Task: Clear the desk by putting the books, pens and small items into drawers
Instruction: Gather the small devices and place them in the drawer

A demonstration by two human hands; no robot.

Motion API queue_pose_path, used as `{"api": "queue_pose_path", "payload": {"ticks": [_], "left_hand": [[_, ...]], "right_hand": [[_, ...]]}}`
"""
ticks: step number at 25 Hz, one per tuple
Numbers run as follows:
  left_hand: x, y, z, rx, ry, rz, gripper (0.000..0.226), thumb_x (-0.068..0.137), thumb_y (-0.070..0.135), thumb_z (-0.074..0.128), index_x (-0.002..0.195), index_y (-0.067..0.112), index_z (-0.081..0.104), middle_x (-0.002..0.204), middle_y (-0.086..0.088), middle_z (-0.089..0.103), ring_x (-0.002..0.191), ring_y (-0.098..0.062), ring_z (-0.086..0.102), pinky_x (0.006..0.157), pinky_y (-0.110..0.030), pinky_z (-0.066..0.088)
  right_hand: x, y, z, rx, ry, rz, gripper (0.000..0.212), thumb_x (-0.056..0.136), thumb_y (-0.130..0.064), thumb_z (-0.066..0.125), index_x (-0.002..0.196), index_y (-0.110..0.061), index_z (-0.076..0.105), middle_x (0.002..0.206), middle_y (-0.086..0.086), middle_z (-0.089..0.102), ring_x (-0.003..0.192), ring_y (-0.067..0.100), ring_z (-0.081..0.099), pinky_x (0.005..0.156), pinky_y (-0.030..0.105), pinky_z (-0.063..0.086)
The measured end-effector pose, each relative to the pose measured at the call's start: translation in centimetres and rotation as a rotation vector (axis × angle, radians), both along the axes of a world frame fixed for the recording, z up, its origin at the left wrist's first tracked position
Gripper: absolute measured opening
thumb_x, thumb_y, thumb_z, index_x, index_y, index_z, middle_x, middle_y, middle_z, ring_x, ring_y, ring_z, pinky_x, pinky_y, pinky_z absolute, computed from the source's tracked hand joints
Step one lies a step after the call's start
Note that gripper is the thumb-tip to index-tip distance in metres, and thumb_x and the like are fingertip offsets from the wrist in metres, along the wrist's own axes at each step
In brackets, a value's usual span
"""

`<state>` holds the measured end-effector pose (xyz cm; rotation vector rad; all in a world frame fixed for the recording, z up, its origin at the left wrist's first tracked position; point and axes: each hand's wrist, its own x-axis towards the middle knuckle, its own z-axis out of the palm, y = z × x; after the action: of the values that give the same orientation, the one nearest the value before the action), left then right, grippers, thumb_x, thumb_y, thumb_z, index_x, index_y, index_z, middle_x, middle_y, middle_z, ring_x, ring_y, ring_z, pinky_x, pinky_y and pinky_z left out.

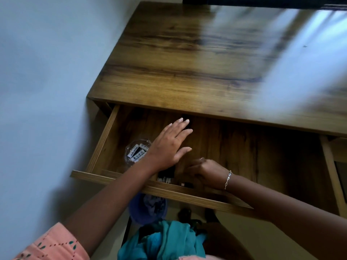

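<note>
A wooden drawer (105, 139) stands pulled out under the desk top (187, 59). Both my hands are inside it. My left hand (169, 145) hovers flat over the drawer floor with fingers spread, holding nothing. My right hand (204, 171), with a bracelet at the wrist, is curled low near the drawer's front; I cannot tell whether it grips anything. Several dark pens (167, 176) lie by the front wall, between and below the hands. A clear glass dish (131, 154) with white batteries (137, 152) sits in the drawer's left part, just left of my left wrist.
A pale wall (47, 72) runs along the desk's left side. Glare from a window covers the right of the desk top. A second drawer's edge (332, 166) shows at the far right. Below the drawer front are teal cloth (169, 239) and a blue bin (146, 209).
</note>
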<state>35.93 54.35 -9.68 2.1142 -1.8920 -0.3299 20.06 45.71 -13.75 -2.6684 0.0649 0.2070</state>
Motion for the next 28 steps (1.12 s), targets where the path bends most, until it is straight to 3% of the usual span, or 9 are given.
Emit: {"api": "queue_pose_path", "payload": {"ticks": [3, 5, 8, 11, 14, 17, 20, 24, 28], "left_hand": [[-1.4, 1.5, 0.5, 0.091, 0.163, -0.14, 0.084, 0.08, 0.067, 0.039, 0.146, 0.018, 0.024, 0.158, 0.0, 0.01, 0.144, -0.007, -0.007, 0.119, -0.026, -0.001], [-2.3, 2.6, 0.6, 0.224, 0.181, -0.317, 0.108, 0.067, 0.075, 0.052, 0.149, 0.025, 0.002, 0.158, 0.005, -0.008, 0.141, -0.003, -0.021, 0.113, -0.018, -0.015], [-3.2, 3.6, -0.3, 0.289, -0.023, -0.426, 0.124, 0.067, 0.07, 0.061, 0.138, 0.028, -0.032, 0.15, 0.002, -0.036, 0.136, -0.011, -0.037, 0.115, -0.033, -0.021], [-3.4, 3.5, -0.8, 0.243, -0.192, -0.379, 0.13, 0.067, 0.074, 0.056, 0.13, 0.019, -0.045, 0.144, -0.006, -0.044, 0.133, -0.022, -0.041, 0.116, -0.045, -0.016], [-3.3, 3.0, -0.5, 0.2, -0.278, -0.305, 0.138, 0.061, 0.08, 0.053, 0.131, 0.014, -0.046, 0.143, -0.011, -0.045, 0.133, -0.028, -0.041, 0.112, -0.05, -0.021], [-2.8, 2.1, 0.2, 0.154, -0.335, -0.224, 0.138, 0.06, 0.081, 0.052, 0.133, 0.013, -0.043, 0.145, -0.012, -0.041, 0.134, -0.029, -0.039, 0.109, -0.05, -0.025], [-2.0, 0.5, 0.4, 0.112, -0.389, -0.135, 0.135, 0.062, 0.081, 0.051, 0.132, 0.013, -0.042, 0.146, -0.012, -0.039, 0.135, -0.028, -0.037, 0.108, -0.049, -0.027], [-0.7, -3.1, 0.5, 0.072, -0.448, -0.061, 0.129, 0.065, 0.076, 0.053, 0.136, 0.012, -0.034, 0.15, -0.012, -0.03, 0.135, -0.027, -0.034, 0.107, -0.045, -0.029], [0.4, -7.0, 0.4, 0.105, -0.523, -0.049, 0.121, 0.07, 0.067, 0.059, 0.146, 0.005, -0.013, 0.157, -0.014, -0.011, 0.144, -0.028, -0.015, 0.109, -0.047, -0.021]], "right_hand": [[-1.7, -0.4, 1.3, 0.043, -0.077, -0.174, 0.039, 0.094, -0.025, 0.045, 0.129, -0.009, 0.052, 0.134, 0.014, 0.052, 0.128, 0.029, 0.046, 0.105, 0.032, 0.039], [-2.9, -0.6, 2.2, -0.017, -0.093, -0.112, 0.061, 0.091, -0.044, 0.043, 0.135, -0.002, 0.042, 0.144, 0.018, 0.04, 0.14, 0.031, 0.026, 0.111, 0.03, 0.022], [-3.9, -0.7, 3.2, 0.004, 0.072, -0.034, 0.103, 0.076, -0.068, 0.047, 0.146, -0.007, 0.003, 0.153, 0.007, -0.008, 0.142, 0.019, -0.017, 0.114, 0.024, -0.005], [-4.1, -0.2, 3.4, -0.135, 0.103, 0.02, 0.116, 0.067, -0.079, 0.046, 0.136, -0.014, -0.02, 0.145, 0.004, -0.028, 0.134, 0.02, -0.036, 0.111, 0.03, -0.023], [-3.6, 0.1, 3.7, -0.245, 0.064, -0.023, 0.115, 0.069, -0.075, 0.048, 0.134, -0.014, -0.023, 0.143, 0.006, -0.032, 0.132, 0.025, -0.037, 0.111, 0.031, -0.028], [-3.0, -0.4, 4.4, -0.328, 0.03, -0.121, 0.116, 0.069, -0.072, 0.049, 0.136, -0.011, -0.024, 0.145, 0.008, -0.03, 0.134, 0.026, -0.034, 0.113, 0.035, -0.02], [-2.3, -2.0, 5.0, -0.335, 0.028, -0.228, 0.117, 0.07, -0.073, 0.047, 0.133, -0.013, -0.031, 0.146, 0.007, -0.033, 0.134, 0.022, -0.037, 0.112, 0.032, -0.02], [-0.6, -5.2, 5.3, -0.377, 0.029, -0.337, 0.118, 0.072, -0.07, 0.051, 0.142, -0.007, -0.02, 0.153, 0.013, -0.021, 0.135, 0.023, -0.032, 0.114, 0.03, -0.017], [1.1, -8.5, 5.5, -0.374, 0.041, -0.399, 0.117, 0.071, -0.069, 0.055, 0.146, -0.003, -0.006, 0.156, 0.014, -0.01, 0.144, 0.024, -0.015, 0.118, 0.032, -0.008]]}}
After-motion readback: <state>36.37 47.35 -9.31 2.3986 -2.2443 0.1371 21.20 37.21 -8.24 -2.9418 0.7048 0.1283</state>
